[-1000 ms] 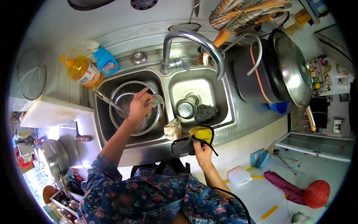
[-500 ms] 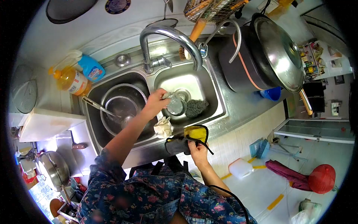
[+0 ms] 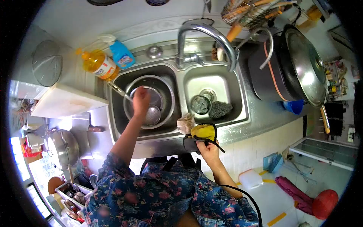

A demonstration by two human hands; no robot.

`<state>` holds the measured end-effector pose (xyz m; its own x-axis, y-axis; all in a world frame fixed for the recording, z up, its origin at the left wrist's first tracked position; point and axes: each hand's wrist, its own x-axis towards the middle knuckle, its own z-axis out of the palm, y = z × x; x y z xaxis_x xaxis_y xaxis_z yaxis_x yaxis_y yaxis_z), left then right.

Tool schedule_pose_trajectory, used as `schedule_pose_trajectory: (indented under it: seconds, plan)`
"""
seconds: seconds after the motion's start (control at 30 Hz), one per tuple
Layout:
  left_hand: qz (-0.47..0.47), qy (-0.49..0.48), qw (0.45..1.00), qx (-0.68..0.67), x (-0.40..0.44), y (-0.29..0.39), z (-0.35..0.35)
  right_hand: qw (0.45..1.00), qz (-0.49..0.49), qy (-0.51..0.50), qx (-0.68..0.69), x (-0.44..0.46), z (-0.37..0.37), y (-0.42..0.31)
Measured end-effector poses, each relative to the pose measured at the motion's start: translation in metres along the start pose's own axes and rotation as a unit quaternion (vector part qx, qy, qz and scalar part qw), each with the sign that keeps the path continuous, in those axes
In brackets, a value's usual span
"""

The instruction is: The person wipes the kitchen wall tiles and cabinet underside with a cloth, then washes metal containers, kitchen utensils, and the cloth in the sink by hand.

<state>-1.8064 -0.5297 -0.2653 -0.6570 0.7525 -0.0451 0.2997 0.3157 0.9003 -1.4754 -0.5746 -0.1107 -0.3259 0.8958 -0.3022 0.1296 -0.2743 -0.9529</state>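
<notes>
My left hand [image 3: 141, 101] is over the left basin, fingers closed around the long handle of a skimmer [image 3: 152, 115]. Its round perforated head rests inside a large metal bowl [image 3: 171, 99]. My right hand [image 3: 208, 150], at the counter's front edge, grips a yellow and grey cloth [image 3: 204, 132] with black edging. In the right basin [image 3: 236, 90], a clear glass [image 3: 200, 104] stands by the drain beside a dark mesh scrubber [image 3: 220, 110]. A crumpled pale rag [image 3: 185, 123] lies on the front rim between the basins.
The faucet [image 3: 206, 28] arches over the right basin. Behind the left basin stand an orange bottle [image 3: 100, 66] and a blue bottle [image 3: 121, 55]. A dark pot with a metal lid [image 3: 302, 64] sits on the right counter. A knife [image 3: 95, 129] lies to the left.
My left hand has let go of the clear glass in the right basin and moved left to the skimmer in the bowl. My right hand still holds the cloth. The view has shifted.
</notes>
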Motion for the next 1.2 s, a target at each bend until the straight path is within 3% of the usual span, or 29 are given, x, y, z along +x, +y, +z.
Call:
schedule_pose_trajectory:
  seconds: [0.1,0.17,0.23,0.27,0.3,0.4,0.53,0.6,0.7,0.9,0.93,1.07,1.17,1.2]
  plan:
    - [-0.164,0.046,0.982,0.084,0.001,-0.051,-0.064,0.995,-0.038,-0.050,-0.074,0.009,0.009,0.007]
    - [-0.234,0.047,0.971,0.000,0.010,-0.106,-0.080,0.994,-0.048,-0.060,-0.072,0.013,0.018,0.023]
    - [-0.302,0.057,0.948,-0.087,0.004,-0.069,-0.087,0.986,-0.078,-0.072,-0.127,0.015,0.023,0.031]
    - [-0.311,0.080,0.934,-0.157,0.010,-0.093,-0.086,0.985,-0.086,-0.068,-0.132,0.015,0.028,0.031]
    - [-0.309,0.046,0.941,-0.128,0.018,-0.098,-0.088,0.983,-0.089,-0.068,-0.144,0.015,0.033,0.027]
    - [-0.352,0.080,0.919,-0.155,0.032,-0.091,-0.081,0.973,-0.123,-0.055,-0.186,0.015,0.045,0.018]
    - [-0.361,0.107,0.913,-0.158,0.048,-0.077,-0.076,0.984,-0.036,-0.036,-0.170,0.010,0.067,-0.006]
    - [-0.379,0.098,0.904,-0.173,0.055,-0.084,-0.074,0.982,-0.056,-0.023,-0.179,0.008,0.073,-0.004]
    - [-0.350,0.069,0.913,-0.197,0.053,-0.086,-0.077,0.983,-0.067,-0.020,-0.172,0.007,0.079,0.002]
    - [-0.072,0.004,0.993,-0.097,0.012,-0.030,-0.085,0.969,-0.150,-0.024,-0.194,0.012,0.075,0.002]
    - [-0.027,-0.002,1.000,-0.015,0.006,-0.017,-0.087,0.975,-0.128,-0.019,-0.183,0.012,0.071,-0.002]
    - [0.062,-0.031,0.988,0.141,-0.014,0.043,-0.099,0.967,-0.157,-0.018,-0.201,0.015,0.054,-0.021]
    - [0.141,0.015,0.984,0.105,-0.018,0.049,-0.103,0.992,-0.104,0.010,-0.067,0.015,0.038,-0.029]
    - [0.158,0.005,0.984,0.088,-0.020,0.066,-0.112,0.986,-0.127,0.052,-0.094,0.016,0.030,-0.030]
